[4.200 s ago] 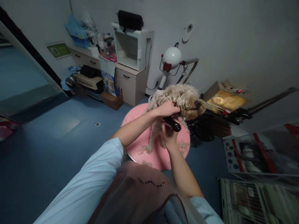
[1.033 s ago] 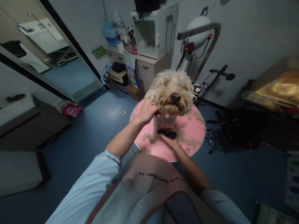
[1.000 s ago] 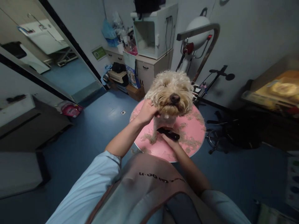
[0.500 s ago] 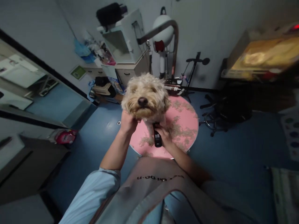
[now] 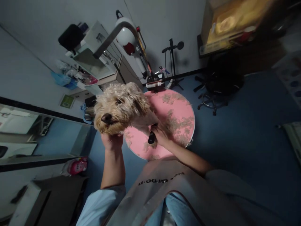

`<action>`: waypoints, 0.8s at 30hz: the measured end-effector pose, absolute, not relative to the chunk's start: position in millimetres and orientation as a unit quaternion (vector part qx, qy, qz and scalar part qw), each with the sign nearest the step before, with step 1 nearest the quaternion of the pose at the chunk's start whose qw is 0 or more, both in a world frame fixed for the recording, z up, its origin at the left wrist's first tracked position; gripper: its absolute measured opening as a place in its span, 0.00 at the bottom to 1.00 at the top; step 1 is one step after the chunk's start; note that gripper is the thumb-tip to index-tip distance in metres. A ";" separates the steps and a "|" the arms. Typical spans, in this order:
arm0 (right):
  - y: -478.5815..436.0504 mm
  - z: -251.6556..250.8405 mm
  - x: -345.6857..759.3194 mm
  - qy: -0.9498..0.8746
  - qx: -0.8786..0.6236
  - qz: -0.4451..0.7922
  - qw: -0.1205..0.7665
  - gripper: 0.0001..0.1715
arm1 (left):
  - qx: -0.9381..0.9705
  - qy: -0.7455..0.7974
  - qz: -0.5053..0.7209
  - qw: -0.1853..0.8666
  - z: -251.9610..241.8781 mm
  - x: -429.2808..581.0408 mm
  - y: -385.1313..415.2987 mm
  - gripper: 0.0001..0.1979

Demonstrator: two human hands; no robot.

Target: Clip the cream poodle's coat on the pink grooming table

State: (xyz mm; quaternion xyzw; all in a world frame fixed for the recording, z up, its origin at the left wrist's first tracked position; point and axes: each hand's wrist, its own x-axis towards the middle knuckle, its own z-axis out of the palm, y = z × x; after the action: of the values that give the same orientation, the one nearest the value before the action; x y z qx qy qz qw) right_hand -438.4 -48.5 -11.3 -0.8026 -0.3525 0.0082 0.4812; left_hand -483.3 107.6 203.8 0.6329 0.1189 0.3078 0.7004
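A curly, cream-coloured dog (image 5: 124, 108) is on a round pink grooming table (image 5: 162, 97), its head turned to the left. My left hand (image 5: 111, 141) is closed under its chin, fingers partly hidden by the fur. In my right hand (image 5: 160, 135) is a black hair clipper (image 5: 151, 137), held against the dog's chest or front leg; its cutting end is hidden. Clumps of cut fur (image 5: 177, 124) lie scattered over the tabletop.
A curved metal grooming arm (image 5: 115, 33) rises behind the table, beside a white dryer (image 5: 125, 36). A black stand (image 5: 173, 62) is at the wall, and a black wheeled stool (image 5: 221, 83) stands to the right. A pink package (image 5: 77, 165) lies at lower left.
The dog's head has swung to the left, with my left hand moving along under its chin. The clipper has shifted slightly left and tilted. My view has turned as well.
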 end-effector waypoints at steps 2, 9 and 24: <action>-55.3 -4.6 -441.3 -0.365 -0.798 0.008 0.479 0.27 | 0.646 0.126 0.317 0.684 202.9 -483.8 108.9 0.23; -62.1 5.9 -421.0 -0.395 -0.791 -0.005 0.467 0.22 | 0.667 0.118 0.313 0.666 204.7 -488.1 107.6 0.21; -25.3 -37.6 -463.5 -0.264 -0.817 -0.001 0.512 0.30 | 0.671 0.125 0.305 0.664 202.2 -489.8 107.0 0.22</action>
State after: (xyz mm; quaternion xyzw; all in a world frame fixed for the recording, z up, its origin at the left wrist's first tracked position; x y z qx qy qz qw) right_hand -463.5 -25.3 -37.6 -0.8174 -0.2637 -0.0009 0.5122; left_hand -489.8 107.0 202.2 0.6707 0.1250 0.3051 0.6644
